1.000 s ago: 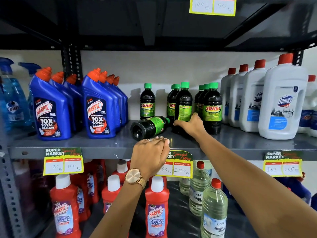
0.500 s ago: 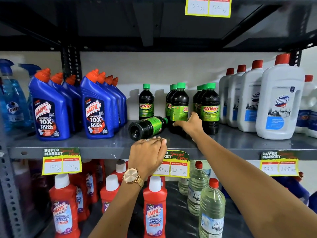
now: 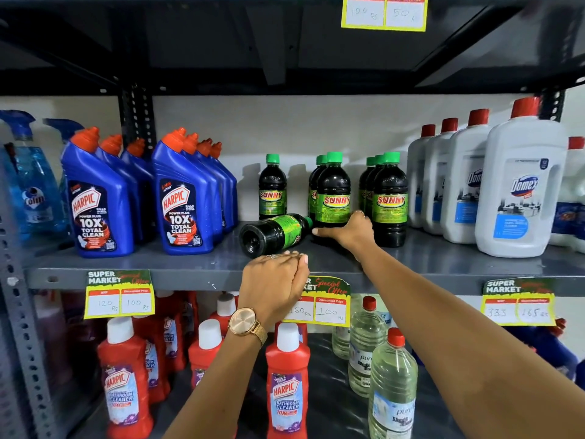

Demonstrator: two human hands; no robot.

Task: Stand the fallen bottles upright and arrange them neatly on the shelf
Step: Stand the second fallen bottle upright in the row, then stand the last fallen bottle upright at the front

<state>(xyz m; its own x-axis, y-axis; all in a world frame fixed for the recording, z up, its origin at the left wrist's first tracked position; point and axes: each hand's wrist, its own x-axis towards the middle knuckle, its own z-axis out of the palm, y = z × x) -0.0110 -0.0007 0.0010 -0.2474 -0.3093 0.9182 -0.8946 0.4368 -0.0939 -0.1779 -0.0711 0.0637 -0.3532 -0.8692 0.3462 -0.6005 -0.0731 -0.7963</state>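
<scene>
Dark bottle (image 3: pixel 273 233) with a green label lies on its side on the grey shelf (image 3: pixel 202 264), base toward the front edge, green cap pointing back toward the standing rows. One fallen bottle visible; none other down on this level.

Standing already: a lone bottle (image 3: pixel 272 188) at the back left, a middle row (image 3: pixel 332 188) and a right row (image 3: pixel 390 198), all upright, caps up.

Right hand (image 3: pixel 351 231) reaches in at the foot of the middle row, fingers extended leftward toward the cap end of the lying bottle. Fingertip near it; contact not certain. Hand is loosely spread, gripping nothing that shows.

Left hand (image 3: pixel 273 285) rests against the shelf's front edge, fingers curled together over the lip, just below the bottle's base. Empty, as far as visible.

Judgement: task late but unfinished. Left to do: grip the lying bottle, tip it upright, set it in line before the lone one, then square the rows.
</scene>
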